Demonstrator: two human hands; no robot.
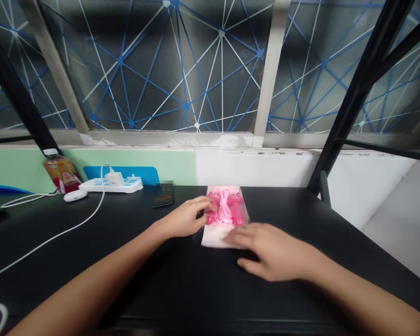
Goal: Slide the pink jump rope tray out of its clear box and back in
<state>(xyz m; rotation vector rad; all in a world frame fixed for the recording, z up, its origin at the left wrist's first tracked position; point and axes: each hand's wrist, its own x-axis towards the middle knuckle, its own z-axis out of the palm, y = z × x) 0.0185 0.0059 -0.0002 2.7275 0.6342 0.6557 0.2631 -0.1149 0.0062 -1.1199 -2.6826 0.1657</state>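
A box (220, 236) with a pale pink lower panel lies on the black table. In its clear upper part is a pink jump rope (225, 207), its cord bundled between two pink handles. My left hand (187, 217) is at the box's left edge, thumb and fingers apart, fingertips over the left handle. My right hand (271, 249) reaches over the lower right part of the box, its fingers stretched out above or on the pale panel and its thumb apart. Whether those fingertips touch the panel is blurred.
On the black table (126, 261) lie a phone (164, 196), a white power strip (126, 185) with a charger, a white earphone case (75, 195) and a white cable. A drink bottle (63, 172) stands at the back left. Black frame posts rise at both sides.
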